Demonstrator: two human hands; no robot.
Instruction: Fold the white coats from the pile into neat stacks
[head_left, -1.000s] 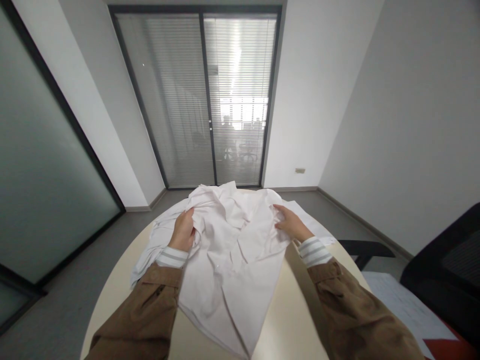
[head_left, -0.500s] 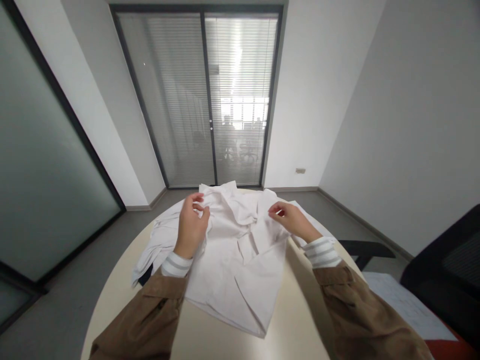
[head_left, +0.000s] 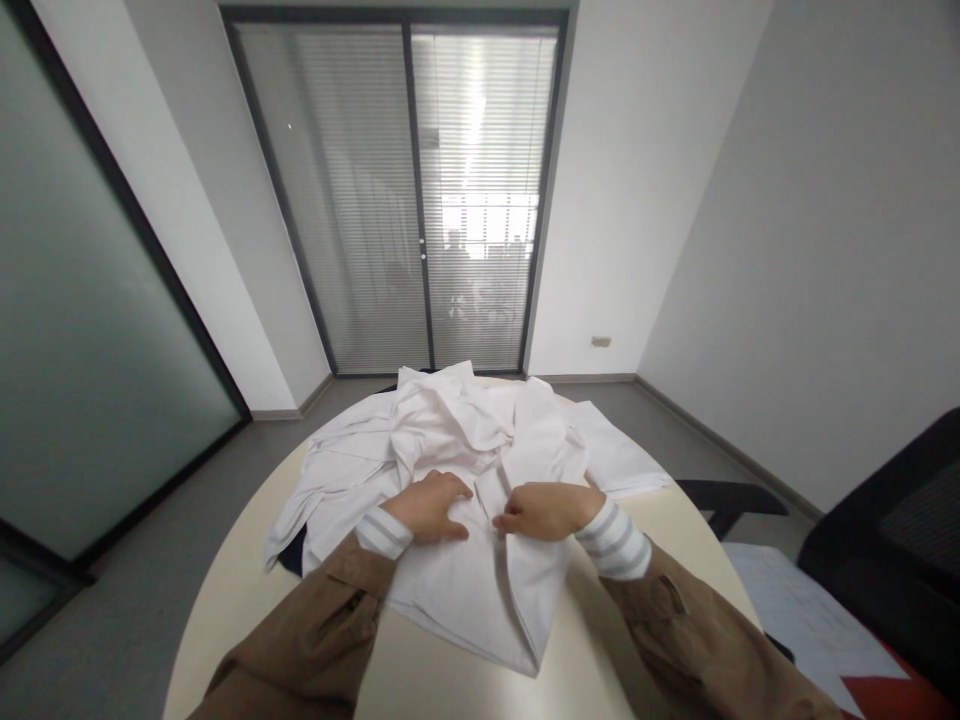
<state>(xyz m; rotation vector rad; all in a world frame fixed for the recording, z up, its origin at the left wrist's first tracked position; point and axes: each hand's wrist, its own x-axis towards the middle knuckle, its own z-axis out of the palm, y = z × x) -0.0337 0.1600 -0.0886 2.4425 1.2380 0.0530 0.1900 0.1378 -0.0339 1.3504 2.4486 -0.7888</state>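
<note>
A white shirt (head_left: pixel 465 590) lies rumpled on a round cream table (head_left: pixel 225 600), its lower hem toward me. Over the middle of the cloth is my left hand (head_left: pixel 433 507), thumb and fingers apart, with nothing between them. My right hand (head_left: pixel 547 510) is closed on the shirt's front edge, just right of the left hand. The cloth lifts in a fold below the right fingers. More white fabric (head_left: pixel 337 460) is bunched at the left, with a dark piece (head_left: pixel 291 555) under its edge.
White cloth (head_left: pixel 619 450) also lies at the table's right rear. A black chair (head_left: pixel 892 530) stands at the right, with white and red material (head_left: pixel 810 610) beside it. Glass panels with blinds (head_left: pixel 480 200) are beyond the table.
Both hands have come down toward me and closer together over the shirt's front. The right fingers have taken hold of its edge, and the lower fold has shifted.
</note>
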